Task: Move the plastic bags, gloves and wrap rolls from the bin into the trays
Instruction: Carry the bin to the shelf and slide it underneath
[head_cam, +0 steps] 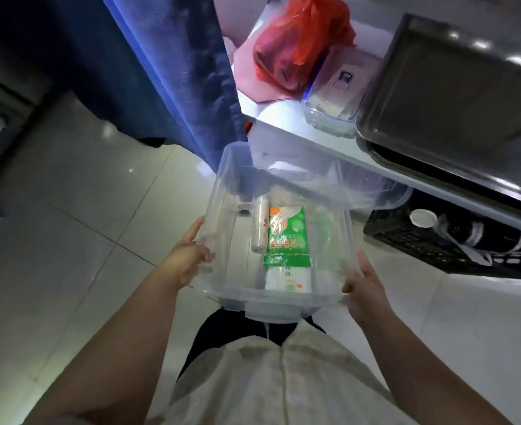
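I hold a clear plastic bin [222, 191] in front of my body, above the tiled floor. My left hand [188, 256] grips its left wall and my right hand [365, 289] grips its right near corner. Inside lie a green and white pack of gloves [288, 237], a white wrap roll [260, 227] to its left, a white pack [286, 280] nearer me, and a small dark item [243, 211]. Stacked metal trays [455, 87] sit on the counter at the upper right.
On the white counter [314, 145] stand a red plastic bag [299, 41] and a clear lidded box [332, 102] left of the trays. A blue curtain [173, 72] hangs at the left. A black crate [449, 237] sits on the floor under the counter.
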